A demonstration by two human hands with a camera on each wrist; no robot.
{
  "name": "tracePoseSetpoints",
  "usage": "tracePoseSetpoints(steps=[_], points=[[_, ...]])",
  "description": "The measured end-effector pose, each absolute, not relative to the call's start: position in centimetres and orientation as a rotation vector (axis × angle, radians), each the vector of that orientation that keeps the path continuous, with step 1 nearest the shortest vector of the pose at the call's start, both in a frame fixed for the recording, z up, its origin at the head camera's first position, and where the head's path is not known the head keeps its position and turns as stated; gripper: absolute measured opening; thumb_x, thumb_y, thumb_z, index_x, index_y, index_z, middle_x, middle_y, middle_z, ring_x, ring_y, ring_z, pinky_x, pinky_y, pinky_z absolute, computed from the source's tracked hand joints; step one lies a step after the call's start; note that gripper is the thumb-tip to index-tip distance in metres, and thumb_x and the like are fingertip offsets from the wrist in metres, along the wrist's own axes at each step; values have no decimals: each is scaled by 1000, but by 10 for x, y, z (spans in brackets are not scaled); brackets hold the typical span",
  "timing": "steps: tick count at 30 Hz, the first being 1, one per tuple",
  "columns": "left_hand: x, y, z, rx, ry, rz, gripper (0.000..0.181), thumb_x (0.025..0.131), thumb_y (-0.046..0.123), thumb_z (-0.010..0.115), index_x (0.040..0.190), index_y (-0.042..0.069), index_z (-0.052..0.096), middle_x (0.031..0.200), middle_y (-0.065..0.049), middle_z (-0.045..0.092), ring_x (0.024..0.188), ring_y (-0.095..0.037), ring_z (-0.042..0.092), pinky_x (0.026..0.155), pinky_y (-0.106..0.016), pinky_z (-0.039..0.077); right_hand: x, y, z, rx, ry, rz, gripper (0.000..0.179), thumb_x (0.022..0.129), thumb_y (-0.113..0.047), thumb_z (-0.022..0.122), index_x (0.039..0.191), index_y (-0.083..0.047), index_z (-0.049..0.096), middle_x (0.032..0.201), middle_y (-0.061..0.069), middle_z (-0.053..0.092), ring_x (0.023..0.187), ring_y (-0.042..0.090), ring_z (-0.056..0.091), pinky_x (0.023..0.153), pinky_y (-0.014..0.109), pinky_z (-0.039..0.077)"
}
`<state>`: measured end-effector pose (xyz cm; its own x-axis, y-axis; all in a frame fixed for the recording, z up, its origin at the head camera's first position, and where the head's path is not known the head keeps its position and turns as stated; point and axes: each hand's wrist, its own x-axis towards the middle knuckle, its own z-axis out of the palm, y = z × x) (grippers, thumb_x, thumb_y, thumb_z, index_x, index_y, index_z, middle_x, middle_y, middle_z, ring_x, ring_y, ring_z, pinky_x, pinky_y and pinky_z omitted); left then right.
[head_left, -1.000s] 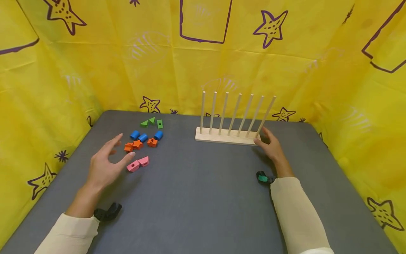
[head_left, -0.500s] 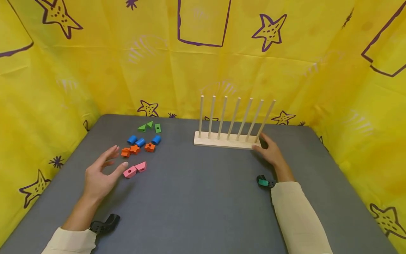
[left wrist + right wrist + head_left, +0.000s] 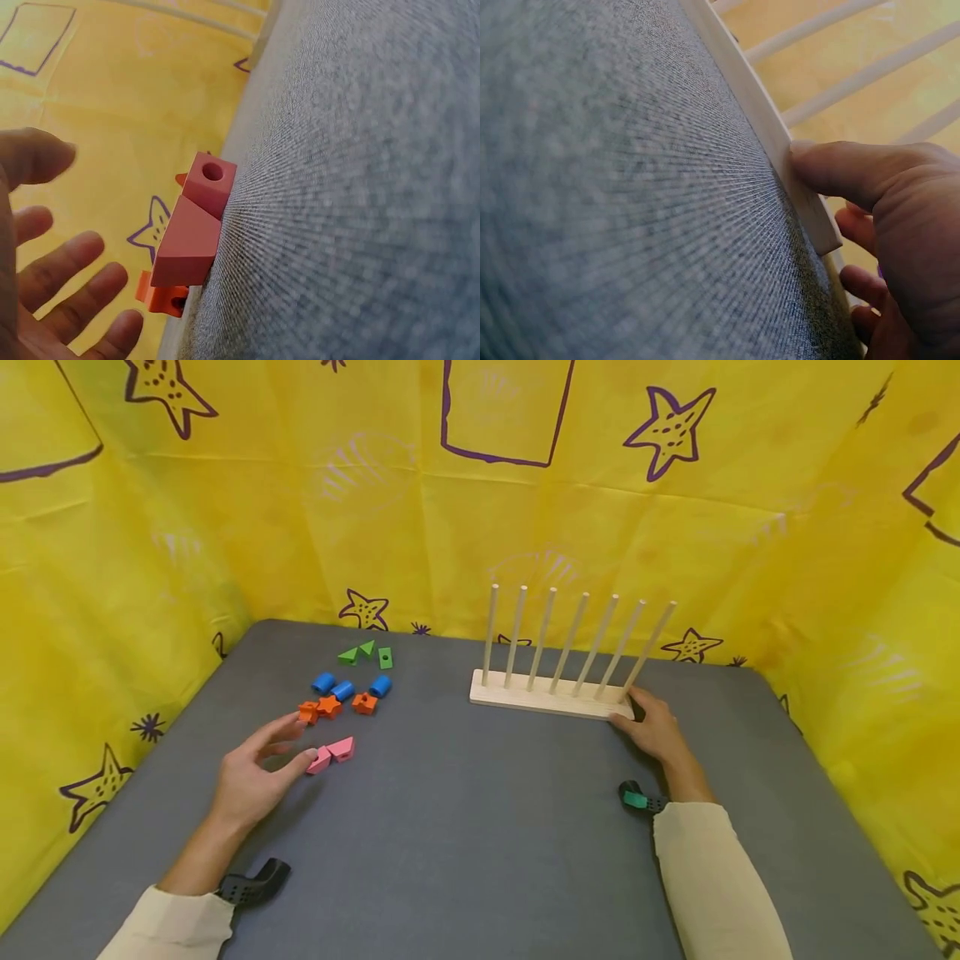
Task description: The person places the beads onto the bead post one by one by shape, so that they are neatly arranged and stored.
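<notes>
- A dark grey fabric surface (image 3: 465,843) lies under both hands, its weave plain in the wrist views, and spreads widely between them.
- Yellow cloth (image 3: 300,527), printed with purple-outlined stars, hangs beyond the hands and along their outer sides.
- The left hand (image 3: 251,781) has its fingers spread and thumb well apart from them, with nothing in its grasp; its wrist view shows a gap to the blocks.
- Two pink blocks (image 3: 342,749) lie side by side just off the left thumb, which partly covers the nearer one in the head view.
- Three orange blocks (image 3: 328,707) sit just past the left fingertips, with three blue cylinders (image 3: 342,691) behind them and three green blocks (image 3: 386,657) farthest from that hand.
- The right hand (image 3: 656,731) grips the near end of a wooden rack (image 3: 540,697), thumb on its front edge, fingers bent behind.
- Seven upright pegs (image 3: 569,643) rise from the rack, the last one just beside the right hand's fingers.
- Cream sleeves (image 3: 720,877) and black wrist mounts (image 3: 255,887) sit behind both hands.
</notes>
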<state>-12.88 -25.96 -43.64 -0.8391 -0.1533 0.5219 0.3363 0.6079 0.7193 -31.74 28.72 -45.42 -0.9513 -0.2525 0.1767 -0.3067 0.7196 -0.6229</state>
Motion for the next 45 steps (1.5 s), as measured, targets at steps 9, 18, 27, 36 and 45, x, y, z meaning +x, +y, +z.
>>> tracePoseSetpoints(steps=[9,18,27,36,45], points=[[-129,-260,-444,-47,-2508,-1126,51,82,19,79,127,4,62,117,-13,65,97,-33,61,79,-14,42,-314,289,-452,469,-2838,1016,65,91,-23,69,144,3,40,142,30,40,131,50,31,100,71,13],[-132,-261,-447,-86,-2641,-1027,50,81,16,79,125,0,62,117,-17,63,111,-36,52,90,-55,41,-313,288,-453,473,-2843,1028,64,92,-24,69,143,1,41,141,29,41,130,50,32,97,74,11],[-136,-260,-447,-148,-2658,-876,31,79,8,78,106,-3,70,100,-14,61,97,-34,52,82,-53,36,-315,287,-454,487,-2824,1029,62,91,-22,70,141,2,44,139,30,43,129,49,34,97,74,12],[-135,-257,-443,-104,-2538,-891,29,81,1,75,108,-1,64,93,-12,59,80,-25,52,69,-30,43,-315,287,-455,473,-2851,1017,65,91,-26,69,143,2,42,141,30,40,130,50,32,97,73,12],[-133,-251,-431,-93,-2356,-932,37,80,-5,75,115,-4,66,94,-13,61,82,-22,44,66,-23,37,-314,287,-455,475,-2841,1023,62,91,-24,69,142,1,43,140,29,42,129,49,33,97,74,12]])
